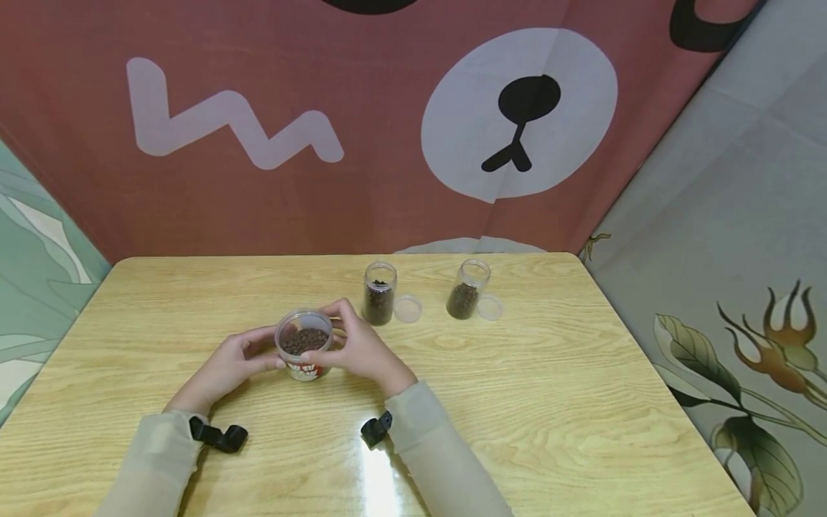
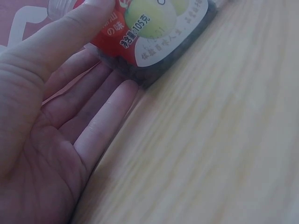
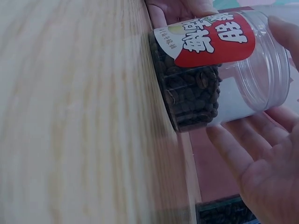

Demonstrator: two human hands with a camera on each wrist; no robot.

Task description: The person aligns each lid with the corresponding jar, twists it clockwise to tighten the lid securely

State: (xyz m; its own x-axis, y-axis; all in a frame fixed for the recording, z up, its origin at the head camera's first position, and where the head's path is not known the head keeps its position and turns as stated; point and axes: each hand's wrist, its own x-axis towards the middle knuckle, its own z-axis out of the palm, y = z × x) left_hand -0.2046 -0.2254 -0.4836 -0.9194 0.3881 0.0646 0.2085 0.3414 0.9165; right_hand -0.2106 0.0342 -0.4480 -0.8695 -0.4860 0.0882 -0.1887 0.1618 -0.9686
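Note:
A clear plastic jar (image 1: 304, 369) with a red and white label stands upright on the table, partly filled with dark brown coffee beans (image 3: 189, 95). No lid covers its round mouth. My left hand (image 1: 222, 368) holds it from the left, thumb in front and fingers reaching behind; the left wrist view shows that thumb over the label (image 2: 154, 39). From the right, my right hand (image 1: 365, 350) grips the same jar near the rim, thumb at the front and fingers round the far side. Parts of the fingers are hidden behind the jar.
Two smaller open glass-like jars of dark beans, a left one (image 1: 378, 298) and a right one (image 1: 464, 296), stand farther back. Beside them lie two clear round lids, one (image 1: 408, 309) near the left jar, another (image 1: 490, 308) near the right. The wooden table (image 1: 568, 409) meets a printed cloth backdrop.

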